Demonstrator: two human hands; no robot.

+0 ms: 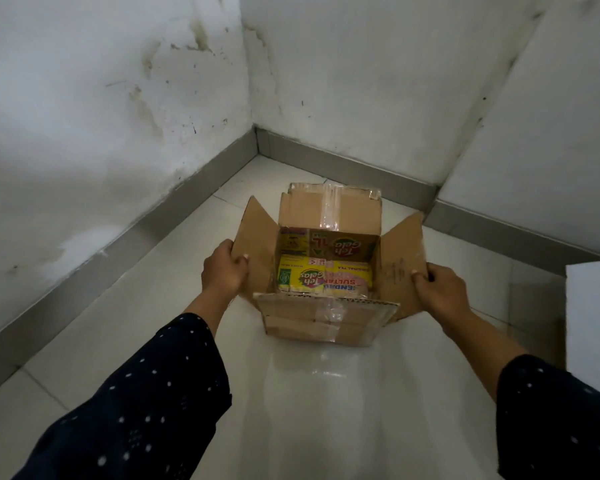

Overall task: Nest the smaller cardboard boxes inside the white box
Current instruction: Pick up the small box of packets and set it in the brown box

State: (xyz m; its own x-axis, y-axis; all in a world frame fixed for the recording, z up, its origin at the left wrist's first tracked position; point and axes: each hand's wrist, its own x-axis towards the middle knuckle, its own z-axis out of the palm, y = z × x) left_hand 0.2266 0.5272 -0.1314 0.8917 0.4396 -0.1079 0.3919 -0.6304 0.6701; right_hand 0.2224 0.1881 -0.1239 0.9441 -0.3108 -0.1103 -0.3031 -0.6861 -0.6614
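Glossy white tiled floor (pixel 309 393), room corner at 12 o'clock: open brown cardboard box (pixel 321 320) centred, side flaps pinched by left hand (pixel 224 268) and right hand (pixel 442 294); lift level toward white box (pixel 593 323) at 3 o'clock.

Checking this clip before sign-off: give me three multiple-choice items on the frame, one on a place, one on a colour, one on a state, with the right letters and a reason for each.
1. Where does the brown cardboard box stand?
A. on a table
B. on the tiled floor near a wall corner
C. on a shelf

2. What is the main colour of the printed carton inside it?
A. yellow
B. blue
C. black

3. How are the box's top flaps?
A. taped shut
B. cut off
C. open, each side flap held by a hand

Answers: 1 B, tiles and skirting surround the box. 2 A, its upper face is yellow with red lettering. 3 C, the left hand grips the left flap and the right hand the right flap.
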